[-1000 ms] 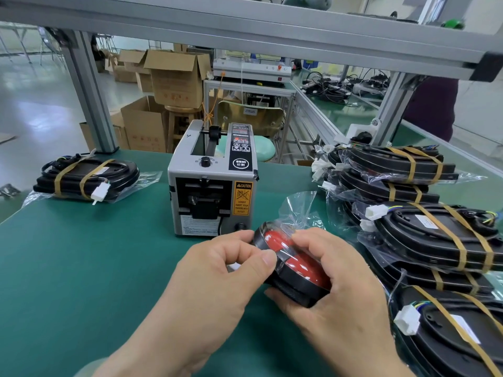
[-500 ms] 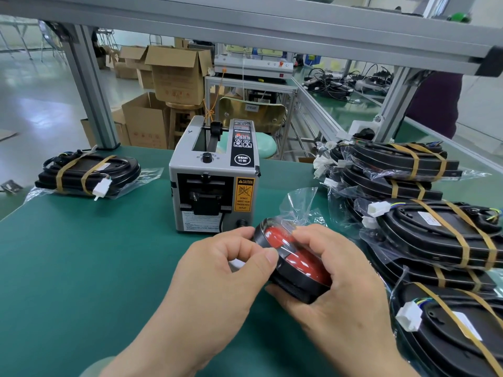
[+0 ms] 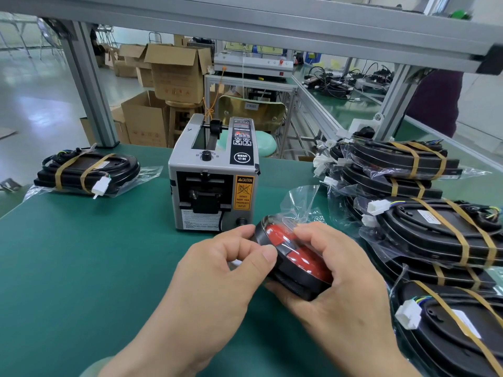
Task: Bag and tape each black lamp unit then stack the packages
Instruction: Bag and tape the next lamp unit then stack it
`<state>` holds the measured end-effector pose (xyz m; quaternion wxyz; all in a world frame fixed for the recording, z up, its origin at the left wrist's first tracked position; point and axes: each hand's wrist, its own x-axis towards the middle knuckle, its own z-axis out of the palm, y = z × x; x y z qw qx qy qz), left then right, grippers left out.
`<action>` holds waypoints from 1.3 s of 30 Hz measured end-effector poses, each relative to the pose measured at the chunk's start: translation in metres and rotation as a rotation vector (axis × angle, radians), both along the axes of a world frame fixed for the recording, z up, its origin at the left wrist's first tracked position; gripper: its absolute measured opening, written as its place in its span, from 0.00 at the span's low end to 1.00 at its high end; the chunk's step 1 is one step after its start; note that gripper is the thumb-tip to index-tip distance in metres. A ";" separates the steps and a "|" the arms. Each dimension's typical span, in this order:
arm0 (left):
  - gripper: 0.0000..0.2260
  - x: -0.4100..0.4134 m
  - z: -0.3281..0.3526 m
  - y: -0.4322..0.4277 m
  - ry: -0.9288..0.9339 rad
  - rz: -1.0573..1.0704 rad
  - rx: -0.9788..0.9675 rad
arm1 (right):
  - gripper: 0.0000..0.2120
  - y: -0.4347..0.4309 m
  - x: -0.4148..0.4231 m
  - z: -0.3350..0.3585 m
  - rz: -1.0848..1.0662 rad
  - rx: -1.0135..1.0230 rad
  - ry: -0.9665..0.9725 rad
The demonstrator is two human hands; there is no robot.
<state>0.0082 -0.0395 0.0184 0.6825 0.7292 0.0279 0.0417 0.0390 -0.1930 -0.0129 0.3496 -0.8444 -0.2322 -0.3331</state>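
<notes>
Both my hands hold a black lamp unit (image 3: 292, 247) with a red lens, tilted and wrapped in a clear plastic bag (image 3: 303, 202) whose loose end sticks up behind it. My left hand (image 3: 217, 273) pinches the unit's left rim with thumb and forefinger. My right hand (image 3: 334, 278) cups the right side from below, its fingers pressing on the lens. A grey tape dispenser (image 3: 213, 176) stands just behind the unit on the green table (image 3: 81, 254).
Taped, bagged lamp packages are stacked at the right (image 3: 435, 227) and one stack lies at the far left (image 3: 87, 172). Aluminium frame posts (image 3: 87, 85) rise at the table's back edge. Cardboard boxes (image 3: 174, 72) stand beyond.
The hands and the lamp unit have kept almost the same pose; my right fingers have shifted slightly on the lens. The camera view has tilted a little.
</notes>
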 end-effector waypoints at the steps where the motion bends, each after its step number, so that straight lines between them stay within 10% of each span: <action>1: 0.10 0.000 0.000 0.000 0.007 -0.006 -0.019 | 0.31 0.000 0.000 0.000 -0.002 -0.002 -0.001; 39: 0.08 0.001 -0.008 -0.007 -0.069 0.144 0.147 | 0.26 0.003 -0.003 0.003 -0.010 -0.025 0.019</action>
